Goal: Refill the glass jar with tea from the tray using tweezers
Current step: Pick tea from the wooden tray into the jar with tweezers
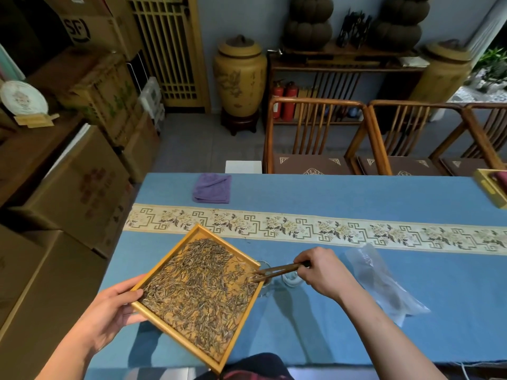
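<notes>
A yellow wooden tray (162, 270) full of loose dry tea leaves (197, 286) is held tilted above the blue table. My left hand (115, 305) grips its left corner. My right hand (321, 272) pinches brown wooden tweezers (279, 270), whose tips rest among the leaves at the tray's right corner. The glass jar (267, 283) stands on the table just under that corner, mostly hidden by the tray. A clear glass lid (292, 279) lies beside it, under my right hand.
A clear plastic bag (384, 281) lies right of my right hand. A folded purple cloth (211, 188) sits at the table's far left. A patterned runner (329, 229) crosses the table. Another yellow tray (491, 187) is at the far right edge. Wooden chairs (315, 133) stand behind; cardboard boxes (79, 187) stand left.
</notes>
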